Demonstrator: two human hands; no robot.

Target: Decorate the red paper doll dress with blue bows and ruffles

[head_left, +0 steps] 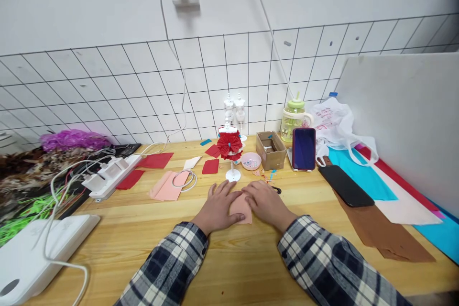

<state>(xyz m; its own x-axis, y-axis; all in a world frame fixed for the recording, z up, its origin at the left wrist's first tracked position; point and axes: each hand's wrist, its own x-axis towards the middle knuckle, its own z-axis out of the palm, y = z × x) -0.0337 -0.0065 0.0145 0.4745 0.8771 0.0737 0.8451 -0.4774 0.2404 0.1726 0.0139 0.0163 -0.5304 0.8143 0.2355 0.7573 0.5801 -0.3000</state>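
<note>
A small pink sheet [241,211], paper or thin cloth, lies on the wooden table between my hands. My left hand [219,208] rests flat with fingers spread, its thumb on the sheet's lower left part. From the other side my right hand [267,204] lies palm down, with its fingertips on the sheet's right edge; part of the sheet is hidden beneath both hands. Just beyond stands a white mini dress form [233,175] wearing a red pleated dress [229,143]. Dark scissor handles [277,190] peek out beside my right hand.
Behind are a pink bowl of beads [251,161], a cardboard box [271,152], a propped phone [303,149] and a green-lidded bottle [294,119]. Left lie pink sheets [167,186], a white ring-shaped coil [185,181] and a power strip [113,177]. Right: black phone [346,185], brown sheets [383,229].
</note>
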